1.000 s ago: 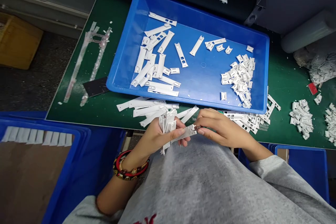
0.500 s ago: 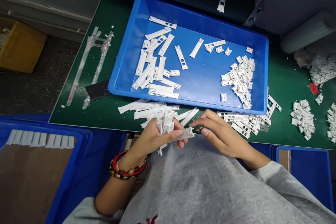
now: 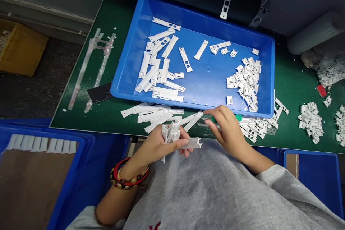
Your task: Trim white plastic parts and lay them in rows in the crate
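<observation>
Currently, white strips (image 3: 174, 136) in left fingers (image 3: 184, 152), one jutting rightward.

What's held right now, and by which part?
Left grip: a bunch of white strips, clasped between their ends; one jutting strip pinched back from its notched tip. Right grip: can't tell.

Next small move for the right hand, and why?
I'd probably have the right hand pinch the end of the nearest loose strip: its index fingertip is at or very near that end, while the left hand is occupied gripping a bunch of white strips.
</observation>
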The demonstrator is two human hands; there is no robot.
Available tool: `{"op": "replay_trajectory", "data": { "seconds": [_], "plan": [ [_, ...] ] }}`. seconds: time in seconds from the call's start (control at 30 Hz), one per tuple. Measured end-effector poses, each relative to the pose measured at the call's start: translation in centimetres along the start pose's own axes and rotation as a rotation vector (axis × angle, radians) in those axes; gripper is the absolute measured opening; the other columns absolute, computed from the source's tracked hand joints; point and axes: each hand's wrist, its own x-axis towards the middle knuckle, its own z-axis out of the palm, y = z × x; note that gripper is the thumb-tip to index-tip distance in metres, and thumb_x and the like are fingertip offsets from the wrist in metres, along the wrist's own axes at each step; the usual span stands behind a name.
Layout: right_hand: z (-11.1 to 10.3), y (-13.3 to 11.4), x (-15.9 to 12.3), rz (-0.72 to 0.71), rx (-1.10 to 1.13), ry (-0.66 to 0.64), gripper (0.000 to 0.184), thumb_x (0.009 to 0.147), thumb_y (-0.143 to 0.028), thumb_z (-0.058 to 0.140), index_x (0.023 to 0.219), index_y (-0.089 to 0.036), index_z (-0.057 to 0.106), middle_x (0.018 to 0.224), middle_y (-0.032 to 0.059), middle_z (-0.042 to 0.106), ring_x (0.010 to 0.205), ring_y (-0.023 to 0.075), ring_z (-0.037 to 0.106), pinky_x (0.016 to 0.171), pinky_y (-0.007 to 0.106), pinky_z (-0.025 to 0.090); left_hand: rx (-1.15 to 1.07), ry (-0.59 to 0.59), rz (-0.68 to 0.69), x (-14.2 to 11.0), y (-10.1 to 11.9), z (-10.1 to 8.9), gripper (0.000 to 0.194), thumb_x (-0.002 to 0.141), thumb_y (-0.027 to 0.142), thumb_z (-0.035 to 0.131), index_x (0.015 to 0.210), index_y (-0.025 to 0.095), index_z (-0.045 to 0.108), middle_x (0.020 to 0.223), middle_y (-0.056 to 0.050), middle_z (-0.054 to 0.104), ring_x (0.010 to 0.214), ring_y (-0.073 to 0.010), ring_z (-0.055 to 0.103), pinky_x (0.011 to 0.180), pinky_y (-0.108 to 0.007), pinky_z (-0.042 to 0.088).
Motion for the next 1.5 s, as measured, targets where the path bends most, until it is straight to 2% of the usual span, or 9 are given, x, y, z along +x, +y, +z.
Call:
{"op": "replay_trajectory", "data": {
  "seconds": [0.07,0.27,0.37,0.53,0.83,1.0,1.2,1.33,1.5],
  "plan": [
    [0.0,0.2,-0.3,0.012,0.058,0.036,0.024,0.102,-0.032,0.037,0.108,-0.02,0.056,0.093,0.0076,0.061,0.085,0.0203,0.057,0.076,0.032,0.044,0.02,0.019,0.009,0.0,0.1,0.1,0.022,0.077,0.036,0.07,0.07,0.015,0.068,0.064,-0.004,0.074,0.053,-0.0164,0.068,0.052,-0.025,0.057],
    [-0.3,-0.4,-0.8,-0.114,0.154,-0.188,0.038,0.104,-0.032,0.021,0.087,-0.019,0.054,0.076,0.0046,0.06,0.067,0.0154,0.056,0.06,0.026,0.039,0.064,0.098,0.026,0.2,0.5,0.2,0.021,0.076,0.035,0.069,0.068,0.017,0.068,0.061,-0.003,0.072,0.052,-0.0166,0.067,0.051,-0.025,0.055],
    [0.0,-0.6,-0.9,-0.147,0.11,-0.225,0.04,0.103,-0.039,0.023,0.081,-0.019,0.051,0.071,0.0031,0.057,0.059,0.0139,0.05,0.053,0.025,0.033,0.093,0.087,0.058,0.3,0.4,0.2,0.018,0.078,0.033,0.067,0.069,0.017,0.068,0.057,-0.002,0.071,0.053,-0.0167,0.067,0.053,-0.025,0.054],
    [0.3,-0.6,-0.8,-0.09,0.089,-0.244,0.032,0.097,-0.041,0.038,0.077,-0.019,0.049,0.067,0.001,0.055,0.055,0.0116,0.047,0.05,0.022,0.026,0.136,0.073,0.082,0.3,0.1,0.1,0.014,0.08,0.028,0.066,0.071,0.017,0.067,0.056,0.0,0.07,0.054,-0.0154,0.066,0.055,-0.023,0.052],
    [0.4,-0.7,-0.7,-0.062,0.165,-0.364,0.033,0.098,-0.034,0.038,0.069,-0.02,0.046,0.055,-0.0028,0.046,0.046,0.0099,0.038,0.049,0.023,0.024,0.167,0.093,0.1,0.1,0.2,0.2,0.013,0.079,0.028,0.067,0.072,0.017,0.068,0.058,0.001,0.071,0.055,-0.0148,0.067,0.055,-0.022,0.051],
    [0.1,-0.4,-0.5,-0.083,0.222,-0.374,0.037,0.1,-0.04,0.035,0.072,-0.02,0.047,0.059,-0.0027,0.046,0.049,0.0106,0.04,0.049,0.024,0.026,0.141,0.061,0.074,0.0,0.2,0.0,0.016,0.079,0.03,0.067,0.072,0.016,0.068,0.058,0.0,0.071,0.056,-0.0154,0.068,0.055,-0.022,0.054],
    [-0.9,-0.3,0.1,-0.153,0.28,-0.222,0.037,0.104,-0.034,0.022,0.09,-0.019,0.053,0.084,0.0052,0.055,0.077,0.0174,0.051,0.068,0.029,0.04,-0.086,-0.077,0.044,0.1,-0.5,-0.1,0.014,0.08,0.027,0.069,0.074,0.014,0.068,0.067,-0.003,0.074,0.055,-0.016,0.069,0.054,-0.024,0.057],
    [-1.0,-0.6,0.2,-0.182,0.241,-0.27,0.03,0.103,-0.031,0.029,0.092,-0.019,0.054,0.084,0.0046,0.053,0.078,0.0175,0.05,0.069,0.029,0.04,-0.119,-0.056,0.054,0.0,-0.5,0.0,0.012,0.079,0.026,0.069,0.075,0.015,0.067,0.067,-0.002,0.074,0.054,-0.0154,0.069,0.055,-0.024,0.057],
    [-0.9,-0.9,0.0,-0.154,0.151,-0.277,0.029,0.102,-0.031,0.033,0.095,-0.018,0.058,0.086,0.0054,0.052,0.079,0.0181,0.048,0.069,0.03,0.039,0.007,-0.024,0.045,0.0,0.1,-0.1,0.014,0.079,0.026,0.068,0.07,0.015,0.069,0.063,-0.002,0.073,0.053,-0.0152,0.069,0.053,-0.022,0.056]
  ]
}}
